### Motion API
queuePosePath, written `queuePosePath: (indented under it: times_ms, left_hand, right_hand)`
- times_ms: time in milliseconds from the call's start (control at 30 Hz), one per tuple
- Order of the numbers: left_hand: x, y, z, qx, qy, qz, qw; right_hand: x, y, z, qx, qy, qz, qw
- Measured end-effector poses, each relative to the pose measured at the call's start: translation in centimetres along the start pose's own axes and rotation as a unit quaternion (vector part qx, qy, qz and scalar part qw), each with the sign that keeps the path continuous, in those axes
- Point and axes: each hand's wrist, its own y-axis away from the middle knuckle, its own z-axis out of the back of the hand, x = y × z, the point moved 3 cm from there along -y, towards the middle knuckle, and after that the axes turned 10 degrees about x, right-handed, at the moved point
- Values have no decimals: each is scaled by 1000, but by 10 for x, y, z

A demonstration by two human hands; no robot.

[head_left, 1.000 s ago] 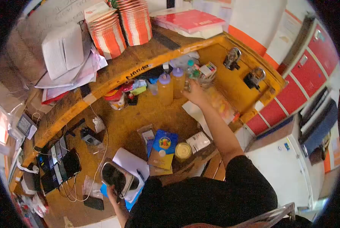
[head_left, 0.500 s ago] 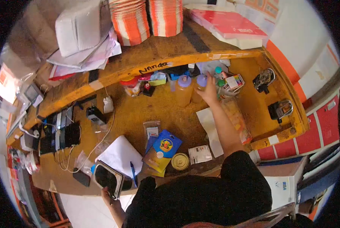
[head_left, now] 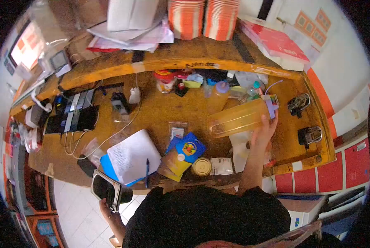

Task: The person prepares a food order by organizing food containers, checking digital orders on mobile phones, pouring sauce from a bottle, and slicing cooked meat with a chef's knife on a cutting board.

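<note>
My right hand (head_left: 265, 131) grips a water bottle (head_left: 239, 119) near its lilac lid. The bottle is see-through with yellowish-looking sides, and it is tipped nearly on its side above the desk (head_left: 152, 111). A second bottle with a lilac lid (head_left: 219, 98) stands upright behind it. My left hand (head_left: 108, 210) holds a phone (head_left: 104, 187) with a dark screen and a pale edge, low at the front edge of the desk. Close to the phone lie written papers (head_left: 133, 155) on a blue folder, with a blue pen (head_left: 147, 172) on them.
Blue and yellow packets (head_left: 185, 155), a round tin (head_left: 201, 166) and a white sachet (head_left: 221, 165) lie along the front. Two padlocks (head_left: 310, 135) sit at right. Cables and black devices (head_left: 71, 118) occupy the left. A raised shelf (head_left: 181, 56) holds paper stacks.
My right hand has taken one bottle from beside the other, brought it nearer and right, and tipped it over. The phone has shifted slightly left with my left hand. The view has turned.
</note>
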Motion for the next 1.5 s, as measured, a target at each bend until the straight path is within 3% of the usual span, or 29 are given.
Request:
queuePosePath:
  times_ms: [33, 267, 367, 433, 467, 500, 533, 567, 600, 700, 833, 900, 967, 1067, 1233, 1267, 1333, 1367, 1433, 1500]
  left_hand:
    - [-4, 1, 8, -15, -3, -2, 1000]
    - [-28, 0, 95, -33, 60, -51, 996]
    - [-41, -7, 167, -110, 103, -30, 988]
    - [-51, -3, 209, -104, 83, -82, 988]
    - [-56, -7, 233, -155, 125, -68, 978]
    - [-36, -23, 292, -167, -1, -153, 974]
    - [-59, -15, 306, -190, 10, -172, 967]
    - [-84, -3, 304, -208, 14, -115, 971]
    - [-99, 8, 310, -225, 18, -55, 973]
    - [-118, 15, 360, -269, 20, -80, 960]
    - [-144, 10, 404, -306, 48, -102, 945]
    - [-171, 4, 420, -336, 30, -66, 939]
    - [-171, -30, 457, -340, 74, -92, 933]
    - [-195, -72, 516, -337, 89, -117, 930]
    - [-254, -143, 617, -357, 59, -118, 925]
    - [-267, -151, 636, -378, 29, -89, 921]
    - [-272, -169, 694, -380, -43, -123, 916]
    - [-289, -179, 708, -384, -37, -141, 912]
    - [-321, -199, 735, -392, -26, -177, 902]
    - [-374, -207, 738, -480, 93, -154, 859]
  right_hand:
    - [2, 7, -14, 3, -122, -53, 991]
    - [23, 111, -171, 148, -245, -72, 955]
    - [29, 189, -247, 238, -247, -32, 939]
    - [28, 247, -297, 338, -193, -18, 921]
    - [26, 272, -322, 392, -161, 12, 906]
    - [23, 299, -346, 407, -181, 9, 895]
    - [25, 325, -375, 456, -138, 60, 877]
    - [27, 352, -403, 501, -95, 116, 853]
    - [28, 377, -429, 532, -138, 115, 827]
    - [27, 444, -496, 595, -139, 152, 777]
    - [23, 503, -563, 633, -159, 132, 746]
    - [13, 537, -596, 650, -167, 100, 735]
    - [-16, 569, -635, 676, -149, 37, 721]
    - [-27, 617, -706, 702, -107, 114, 694]
    - [-62, 716, -831, 712, -101, 128, 683]
    - [-66, 738, -856, 732, -90, 126, 664]
    - [-72, 774, -906, 774, -49, 137, 616]
    - [-72, 791, -931, 774, -51, 134, 617]
    - [-74, 829, -975, 816, -79, 94, 565]
    - [-73, 866, -1017, 833, -79, 83, 541]
